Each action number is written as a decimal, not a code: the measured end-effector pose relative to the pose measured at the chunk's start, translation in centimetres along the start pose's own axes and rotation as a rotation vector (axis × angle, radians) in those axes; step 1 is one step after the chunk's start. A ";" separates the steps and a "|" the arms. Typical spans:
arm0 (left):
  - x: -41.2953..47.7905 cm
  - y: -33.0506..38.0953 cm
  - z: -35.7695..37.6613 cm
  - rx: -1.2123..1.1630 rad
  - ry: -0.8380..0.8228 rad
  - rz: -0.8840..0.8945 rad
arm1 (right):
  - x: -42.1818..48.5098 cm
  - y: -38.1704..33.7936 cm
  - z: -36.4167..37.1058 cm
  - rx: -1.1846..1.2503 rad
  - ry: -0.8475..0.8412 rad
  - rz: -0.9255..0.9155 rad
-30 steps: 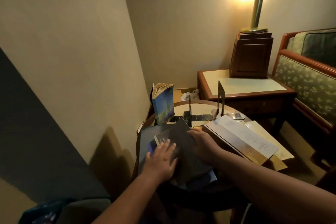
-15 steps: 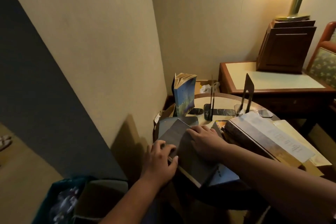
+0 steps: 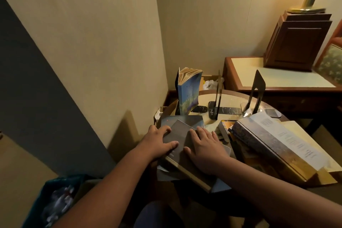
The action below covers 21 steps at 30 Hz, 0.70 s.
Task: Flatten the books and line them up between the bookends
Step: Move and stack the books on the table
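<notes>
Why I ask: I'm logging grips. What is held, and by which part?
The dark book: the left hand grips its left edge, thumb on the cover; the right hand only presses flat on the cover.

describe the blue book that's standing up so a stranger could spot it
Find the round table in the corner of the room. At its far left edge, left of the left bookend, is the blue book. It alone stands upright, its yellowed pages fanned open at the top.
</notes>
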<state>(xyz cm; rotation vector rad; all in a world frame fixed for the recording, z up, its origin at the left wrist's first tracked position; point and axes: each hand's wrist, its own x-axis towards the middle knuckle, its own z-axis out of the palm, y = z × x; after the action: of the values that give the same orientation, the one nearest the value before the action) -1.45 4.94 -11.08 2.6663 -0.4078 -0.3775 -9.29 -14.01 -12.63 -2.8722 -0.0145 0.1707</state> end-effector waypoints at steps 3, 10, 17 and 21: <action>0.0 -1.2 -0.6 -0.055 -0.031 -0.009 | 1.5 0.5 -0.4 0.017 -0.024 -0.095; -1.5 -3.1 -1.0 -0.503 -0.043 -0.036 | 4.8 0.7 -1.2 0.059 -0.078 -0.279; -0.9 -2.7 -2.8 -0.743 -0.174 -0.156 | 5.3 1.4 -1.3 0.205 -0.085 -0.290; -1.0 -2.0 -2.7 -0.794 -0.256 -0.162 | 5.1 1.4 -1.6 0.220 -0.089 -0.306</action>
<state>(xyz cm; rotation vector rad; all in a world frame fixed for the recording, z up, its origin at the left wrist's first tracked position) -1.03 7.98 -9.37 1.8803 -0.0755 -0.7526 -4.08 -15.67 -12.07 -2.6002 -0.4226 0.2235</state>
